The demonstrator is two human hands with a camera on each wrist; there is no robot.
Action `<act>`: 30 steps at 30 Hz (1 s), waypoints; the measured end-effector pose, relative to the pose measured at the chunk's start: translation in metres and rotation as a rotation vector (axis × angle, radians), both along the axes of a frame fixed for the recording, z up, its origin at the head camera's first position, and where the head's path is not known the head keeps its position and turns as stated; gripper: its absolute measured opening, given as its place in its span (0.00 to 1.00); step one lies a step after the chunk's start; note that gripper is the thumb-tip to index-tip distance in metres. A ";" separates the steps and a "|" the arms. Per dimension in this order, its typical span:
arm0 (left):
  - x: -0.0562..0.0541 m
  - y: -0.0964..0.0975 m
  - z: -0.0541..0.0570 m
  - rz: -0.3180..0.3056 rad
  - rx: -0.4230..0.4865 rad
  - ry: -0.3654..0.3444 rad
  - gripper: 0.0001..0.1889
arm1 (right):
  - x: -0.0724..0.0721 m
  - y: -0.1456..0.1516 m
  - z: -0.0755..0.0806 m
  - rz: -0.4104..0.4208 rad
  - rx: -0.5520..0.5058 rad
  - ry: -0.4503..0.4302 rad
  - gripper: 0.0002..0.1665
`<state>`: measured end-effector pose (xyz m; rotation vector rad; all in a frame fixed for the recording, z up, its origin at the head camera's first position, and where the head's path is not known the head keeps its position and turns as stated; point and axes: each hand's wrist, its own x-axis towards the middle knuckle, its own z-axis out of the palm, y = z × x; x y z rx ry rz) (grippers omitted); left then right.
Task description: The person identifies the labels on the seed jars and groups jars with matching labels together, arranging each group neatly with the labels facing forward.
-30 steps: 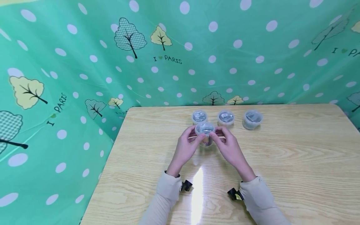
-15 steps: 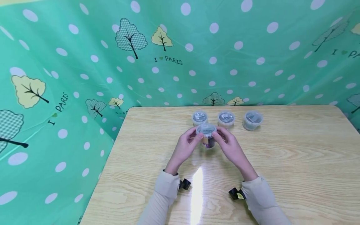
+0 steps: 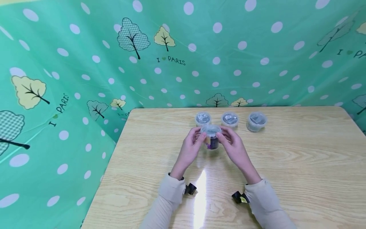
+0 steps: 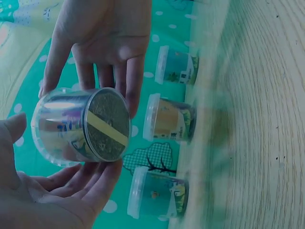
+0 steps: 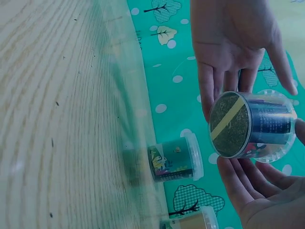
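Observation:
Both hands hold a clear lidded plastic tub (image 3: 212, 140) up off the table, upright, one hand on each side. My left hand (image 3: 190, 146) has its thumb near the lid's edge and fingers behind. The right hand (image 3: 232, 144) mirrors it from the other side. In the left wrist view the tub (image 4: 81, 126) shows a dark, grainy bottom crossed by a pale yellow strip. A purple-and-dark printed label wraps its wall, seen also on the tub (image 5: 255, 125) in the right wrist view.
Three similar lidded tubs stand in a row near the table's back edge: left tub (image 3: 203, 119), middle tub (image 3: 230, 119), right tub (image 3: 256, 121). The wooden table (image 3: 286, 178) meets a green dotted curtain (image 3: 183, 63) at the back and left.
The held tub has turned so that more of its purple label faces the head camera, and has shifted slightly right. The three standing tubs have not moved.

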<state>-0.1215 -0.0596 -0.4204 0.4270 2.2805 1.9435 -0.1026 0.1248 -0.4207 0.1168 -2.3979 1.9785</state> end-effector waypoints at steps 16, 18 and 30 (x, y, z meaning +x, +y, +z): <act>-0.001 -0.005 0.005 -0.074 -0.002 0.021 0.25 | -0.001 0.005 0.000 0.065 -0.058 -0.004 0.29; -0.001 -0.007 0.006 -0.088 0.011 0.015 0.24 | -0.001 0.006 0.001 0.089 -0.074 -0.007 0.29; 0.002 -0.005 0.007 -0.093 0.003 -0.010 0.27 | 0.001 0.006 0.005 0.121 -0.090 -0.024 0.29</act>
